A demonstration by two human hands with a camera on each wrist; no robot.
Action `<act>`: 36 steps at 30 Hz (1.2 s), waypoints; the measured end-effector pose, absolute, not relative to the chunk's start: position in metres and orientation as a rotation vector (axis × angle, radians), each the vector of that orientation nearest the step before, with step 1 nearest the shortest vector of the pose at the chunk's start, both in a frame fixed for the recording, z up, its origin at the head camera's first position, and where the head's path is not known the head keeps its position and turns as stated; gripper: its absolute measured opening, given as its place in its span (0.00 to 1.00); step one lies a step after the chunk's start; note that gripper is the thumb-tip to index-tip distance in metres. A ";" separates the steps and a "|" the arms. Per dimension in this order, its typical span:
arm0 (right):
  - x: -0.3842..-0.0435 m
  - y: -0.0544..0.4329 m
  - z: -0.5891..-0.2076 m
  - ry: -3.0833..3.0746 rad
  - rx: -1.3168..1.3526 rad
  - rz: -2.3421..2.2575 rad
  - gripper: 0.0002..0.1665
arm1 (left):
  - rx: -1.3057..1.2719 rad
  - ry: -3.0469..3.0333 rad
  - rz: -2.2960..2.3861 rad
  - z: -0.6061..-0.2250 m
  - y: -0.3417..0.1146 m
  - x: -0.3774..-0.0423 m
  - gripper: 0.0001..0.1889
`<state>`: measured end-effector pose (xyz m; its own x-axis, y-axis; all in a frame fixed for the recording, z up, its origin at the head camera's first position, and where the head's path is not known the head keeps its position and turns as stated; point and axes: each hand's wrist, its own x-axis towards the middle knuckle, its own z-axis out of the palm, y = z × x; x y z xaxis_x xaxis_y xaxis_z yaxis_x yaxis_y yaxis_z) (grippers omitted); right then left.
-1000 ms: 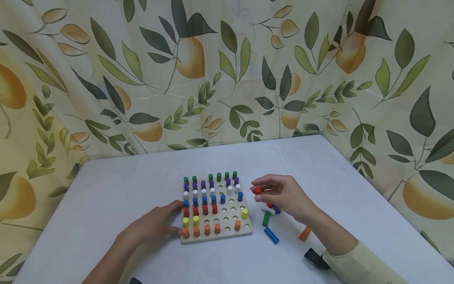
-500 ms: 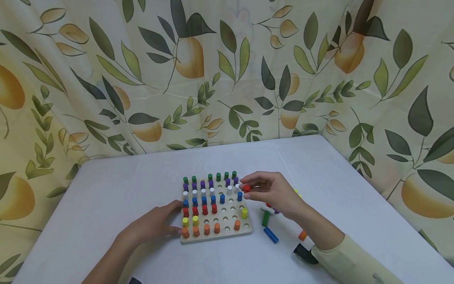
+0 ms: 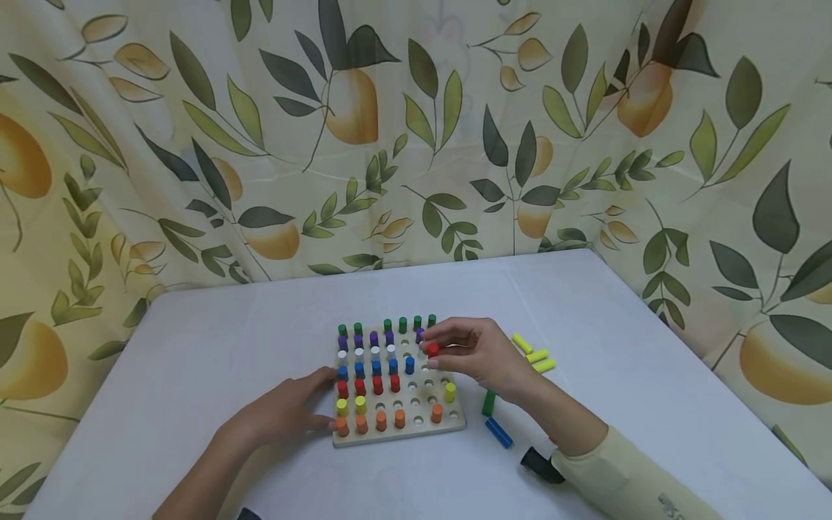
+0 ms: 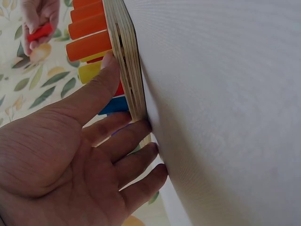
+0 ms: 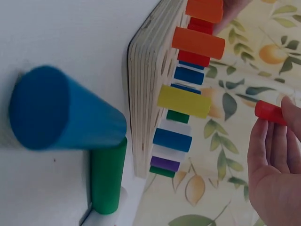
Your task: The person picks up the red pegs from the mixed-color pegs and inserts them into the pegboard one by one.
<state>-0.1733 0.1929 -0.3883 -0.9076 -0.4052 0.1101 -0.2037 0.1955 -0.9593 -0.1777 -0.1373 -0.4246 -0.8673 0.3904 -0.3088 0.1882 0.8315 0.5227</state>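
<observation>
My right hand (image 3: 477,354) pinches a red peg (image 3: 432,349) between thumb and fingertips, above the right side of a wooden pegboard (image 3: 416,435). In the right wrist view, the red peg (image 5: 270,112) lies crosswise in the fingers, apart from the standing pegs. Rows of green, purple, white, blue, red, yellow and orange pegs (image 3: 380,420) stand in the board, with several bare holes towards the right. At the board's left edge, my left hand (image 3: 276,413) touches it with thumb and fingers spread; the left wrist view shows the thumb (image 4: 101,77) beside the yellow and orange pegs.
Loose pegs lie on the white table right of the board: a blue peg (image 3: 499,432), a green peg (image 3: 488,403) and yellow pegs (image 3: 536,356). A black object (image 3: 542,465) sits by the right sleeve. A leaf-patterned curtain (image 3: 416,144) hangs behind the table.
My right hand has moved left with the red peg, from beside the board to over its right side. The loose yellow pegs have come into view. My left hand has stayed put.
</observation>
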 end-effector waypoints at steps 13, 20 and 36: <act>-0.174 0.179 -0.396 2.275 -0.586 -1.851 0.21 | 0.415 2.607 0.687 -0.427 -0.138 -0.177 0.43; -0.176 0.174 -0.400 2.283 -0.604 -1.844 0.19 | 0.423 2.612 0.681 -0.428 -0.138 -0.178 0.43; -0.181 0.170 -0.409 2.273 -0.587 -1.779 0.20 | 0.414 2.606 0.676 -0.425 -0.137 -0.177 0.44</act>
<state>-0.1808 0.1703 -0.4094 -0.9022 -0.4223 0.0878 -0.1866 0.1987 -0.9622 -0.1775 -0.1365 -0.4248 -0.8696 0.3791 -0.3164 0.1777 0.8380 0.5159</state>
